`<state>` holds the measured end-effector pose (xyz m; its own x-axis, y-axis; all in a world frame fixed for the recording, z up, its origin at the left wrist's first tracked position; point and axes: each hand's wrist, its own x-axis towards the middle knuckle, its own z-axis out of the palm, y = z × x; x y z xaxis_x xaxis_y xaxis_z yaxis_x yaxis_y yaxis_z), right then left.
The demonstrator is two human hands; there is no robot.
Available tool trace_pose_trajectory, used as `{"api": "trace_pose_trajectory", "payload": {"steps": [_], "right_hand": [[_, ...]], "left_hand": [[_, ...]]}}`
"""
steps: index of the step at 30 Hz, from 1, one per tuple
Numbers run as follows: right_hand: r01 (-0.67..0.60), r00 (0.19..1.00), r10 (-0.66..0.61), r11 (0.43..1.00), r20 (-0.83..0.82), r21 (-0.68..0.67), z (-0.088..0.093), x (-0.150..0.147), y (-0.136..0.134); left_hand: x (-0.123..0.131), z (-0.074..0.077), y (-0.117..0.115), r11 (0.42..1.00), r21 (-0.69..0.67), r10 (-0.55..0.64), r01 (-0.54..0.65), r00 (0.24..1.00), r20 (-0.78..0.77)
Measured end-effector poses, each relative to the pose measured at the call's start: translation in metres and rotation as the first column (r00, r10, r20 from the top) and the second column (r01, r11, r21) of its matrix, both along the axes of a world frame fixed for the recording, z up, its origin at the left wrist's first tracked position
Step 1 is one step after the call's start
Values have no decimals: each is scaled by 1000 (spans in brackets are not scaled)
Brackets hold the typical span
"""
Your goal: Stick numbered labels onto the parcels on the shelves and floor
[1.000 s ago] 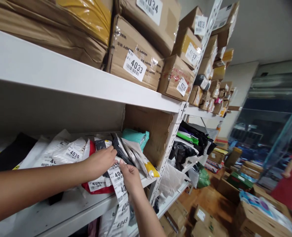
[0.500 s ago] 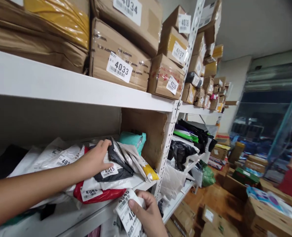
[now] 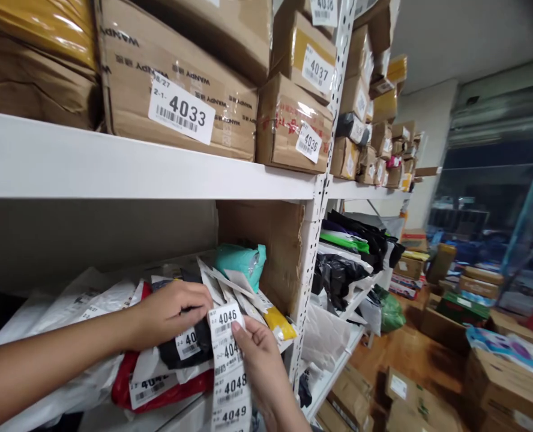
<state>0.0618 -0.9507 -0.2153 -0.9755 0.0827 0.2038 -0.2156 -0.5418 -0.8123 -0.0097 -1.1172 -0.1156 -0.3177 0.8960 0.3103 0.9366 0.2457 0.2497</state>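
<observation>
My right hand (image 3: 264,360) pinches a strip of white barcode labels (image 3: 230,384) between thumb and fingers. The strip hangs down and shows printed numbers, with 4046 at the top. My left hand (image 3: 176,309) is bent inward, its closed fingertips at the strip's upper left edge. Below and behind it lies a dark mailer bag (image 3: 176,354) with a label partly covered by my fingers. Under that sits a red mailer bag (image 3: 194,387) labelled 4042. White and yellow mailers (image 3: 280,321) lean together just beyond my hands, beside a turquoise padded parcel (image 3: 239,264).
A white shelf beam (image 3: 149,162) runs above my hands, carrying labelled cardboard boxes (image 3: 230,114). A perforated upright (image 3: 311,258) stands to the right. Farther right, more bagged parcels (image 3: 338,276) fill another rack, and cartons (image 3: 500,390) stand on the wooden floor. Part of a person in red shows at the right edge.
My left hand has left the dark mailer bag and come to the label strip. The strip is raised and turned toward me in my right hand. The view has moved closer to the shelf.
</observation>
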Motion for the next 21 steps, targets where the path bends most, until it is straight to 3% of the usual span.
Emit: {"api": "trace_pose_trajectory", "payload": {"steps": [2, 5, 12, 18, 21], "right_hand": [[21, 1000, -21, 999, -11, 28, 1, -6, -6], [35, 998, -31, 996, -56, 81, -5, -13, -13], [248, 964, -254, 966, 78, 80, -15, -22, -21], [67, 984, -82, 993, 157, 100, -15, -10, -8], [96, 976, -120, 986, 181, 135, -29, -2, 3]], "left_hand": [[3, 3, 6, 989, -21, 147, -147, 989, 10], [5, -1, 15, 946, -74, 305, -317, 942, -138], [-5, -19, 19, 939, -134, 255, -317, 901, -351], [-2, -13, 22, 898, -215, 270, -384, 866, -421], [2, -10, 24, 879, -245, 286, -410, 863, -417]]}}
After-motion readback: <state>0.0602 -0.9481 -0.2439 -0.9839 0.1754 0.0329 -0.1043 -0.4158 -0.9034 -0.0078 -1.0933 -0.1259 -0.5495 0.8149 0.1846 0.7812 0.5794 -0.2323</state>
